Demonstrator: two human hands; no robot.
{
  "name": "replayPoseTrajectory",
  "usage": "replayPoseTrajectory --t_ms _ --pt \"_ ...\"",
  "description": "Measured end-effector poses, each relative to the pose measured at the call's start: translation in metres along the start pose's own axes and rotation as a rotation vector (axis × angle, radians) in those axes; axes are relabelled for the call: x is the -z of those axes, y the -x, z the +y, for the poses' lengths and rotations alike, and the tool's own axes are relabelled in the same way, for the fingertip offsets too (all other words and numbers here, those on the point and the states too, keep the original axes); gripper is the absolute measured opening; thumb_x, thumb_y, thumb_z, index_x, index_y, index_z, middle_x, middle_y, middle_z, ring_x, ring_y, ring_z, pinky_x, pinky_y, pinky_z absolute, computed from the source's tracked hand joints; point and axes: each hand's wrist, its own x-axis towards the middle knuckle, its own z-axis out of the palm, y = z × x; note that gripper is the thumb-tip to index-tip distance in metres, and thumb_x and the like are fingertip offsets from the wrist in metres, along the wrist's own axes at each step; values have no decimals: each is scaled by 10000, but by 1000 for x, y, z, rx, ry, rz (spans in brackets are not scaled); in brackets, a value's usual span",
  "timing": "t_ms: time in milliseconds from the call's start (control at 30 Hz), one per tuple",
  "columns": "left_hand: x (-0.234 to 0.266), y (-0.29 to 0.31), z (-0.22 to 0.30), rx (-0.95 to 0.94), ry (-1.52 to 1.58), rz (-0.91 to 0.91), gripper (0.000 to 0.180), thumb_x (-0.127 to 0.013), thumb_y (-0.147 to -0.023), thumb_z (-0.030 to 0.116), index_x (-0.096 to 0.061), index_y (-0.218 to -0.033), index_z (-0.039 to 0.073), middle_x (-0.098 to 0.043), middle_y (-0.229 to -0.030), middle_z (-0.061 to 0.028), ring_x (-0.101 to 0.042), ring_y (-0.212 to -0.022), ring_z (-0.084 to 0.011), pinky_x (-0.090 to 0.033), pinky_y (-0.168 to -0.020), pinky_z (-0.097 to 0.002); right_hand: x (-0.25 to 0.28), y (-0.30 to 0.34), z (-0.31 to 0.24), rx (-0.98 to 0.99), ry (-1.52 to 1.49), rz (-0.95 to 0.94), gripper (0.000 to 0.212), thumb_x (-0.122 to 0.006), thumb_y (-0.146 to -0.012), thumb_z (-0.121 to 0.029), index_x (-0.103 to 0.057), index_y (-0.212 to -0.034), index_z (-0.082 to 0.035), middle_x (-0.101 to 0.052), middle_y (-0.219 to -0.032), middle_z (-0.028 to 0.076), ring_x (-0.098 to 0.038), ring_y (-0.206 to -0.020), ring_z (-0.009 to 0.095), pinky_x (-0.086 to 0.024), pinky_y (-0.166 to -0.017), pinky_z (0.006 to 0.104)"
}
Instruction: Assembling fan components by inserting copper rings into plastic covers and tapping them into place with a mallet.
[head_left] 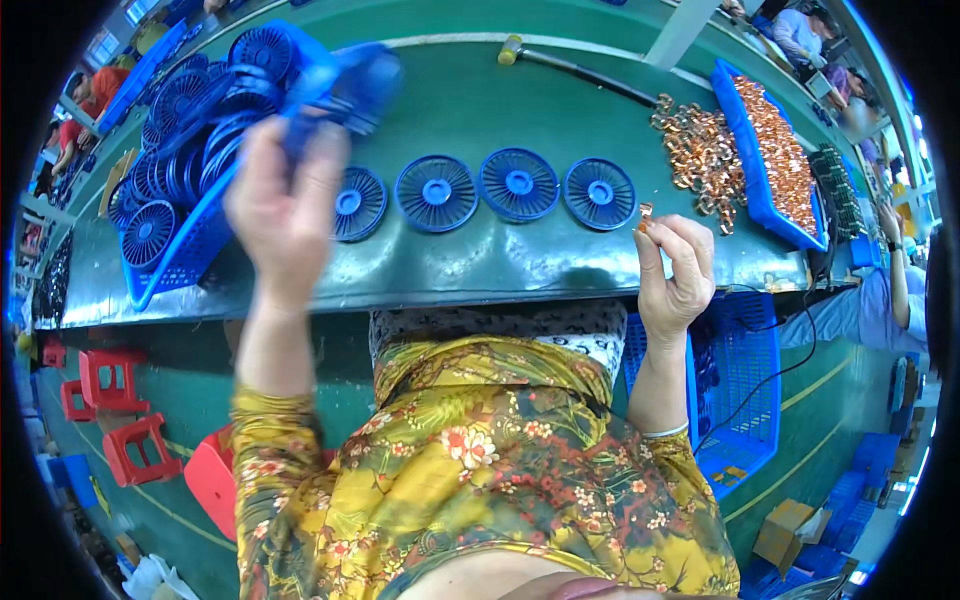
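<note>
Held up over the left of the bench, my left hand (285,215) is closed on a blue round fan grille (365,85), smeared by motion. Just right of the row of discs, my right hand (676,270) pinches a small copper-coloured clip (645,212) between thumb and fingertips. Several blue round fan grilles (436,192) with spokes and a raised hub lie flat in a row between my hands. The leftmost one (358,204) sits close to my left hand. A blue crate (185,265) at the far left is heaped with more grilles.
A hammer (575,68) lies at the back of the green bench (480,265). Loose copper clips (695,150) are piled beside a blue tray (760,200) full of them. Blue baskets (750,400) stand below at the right, red stools (140,450) at the left. Other people sit nearby.
</note>
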Motion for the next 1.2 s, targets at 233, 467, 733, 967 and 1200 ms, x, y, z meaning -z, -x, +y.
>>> replayPoseTrajectory --t_ms 233,467,733,967,1200 --pt "-59 83 46 703 980 -297 201 -489 -982 198 -519 -1075 23 -557 -946 -1 -502 -864 -50 -438 -787 -221 -13 -6 -43 213 -151 -126 260 -787 -634 -31 -651 -853 -65 -624 -812 53 -583 -720 227 -489 -640 324" --pt "-60 96 48 693 851 -359 274 -460 -992 239 -474 -1150 16 -533 -978 -15 -478 -880 -64 -423 -791 -228 -32 -3 -54 251 -167 -217 248 -770 -614 -46 -637 -824 -60 -611 -823 48 -581 -730 227 -486 -621 324" --pt "-60 107 43 421 442 -378 345 -507 -939 139 -364 -1229 18 -625 -867 -149 -643 -764 -254 -495 -667 -350 -48 0 -64 83 -156 -389 171 -697 -678 -20 -583 -802 -44 -576 -779 69 -557 -719 249 -464 -618 343" --pt "-62 108 32 527 536 -449 375 -504 -953 164 -356 -1263 15 -620 -968 -145 -630 -883 -231 -491 -762 -334 -52 11 -65 -6 -152 -343 228 -718 -690 -61 -610 -889 -33 -602 -862 85 -574 -832 265 -450 -720 374" --pt "-25 83 49 892 1120 -800 494 -595 -924 203 -333 -1284 -10 -529 -1123 -97 -526 -1021 -108 -456 -881 -281 -15 0 -74 180 -143 -499 310 -752 -696 -177 -693 -976 -59 -646 -1138 40 -546 -1163 258 -357 -1004 464"
